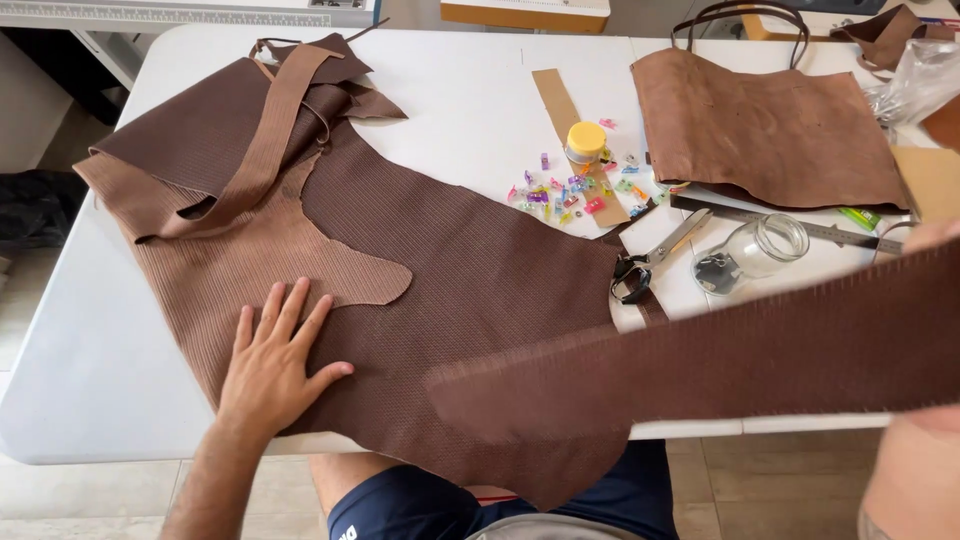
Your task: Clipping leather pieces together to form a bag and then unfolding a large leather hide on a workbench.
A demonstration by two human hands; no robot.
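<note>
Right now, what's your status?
Left hand flat on brown leather hide. Right hand lifts a leather strip. Scissors and glass jar beside it.

one large brown leather hide, one cut leather strip, one scissors, one glass jar, one metal ruler, one yellow-lidded pot, many small coloured clips, uncounted

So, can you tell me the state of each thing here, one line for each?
Left hand: open, flat on the leather.
Right hand: mostly hidden; grip unclear.
Leather sheet: spread out, top edge folded over.
Leather strip: lifted, stretched across.
Glass jar: lying on its side, lid off.
Scissors: closed.
</note>
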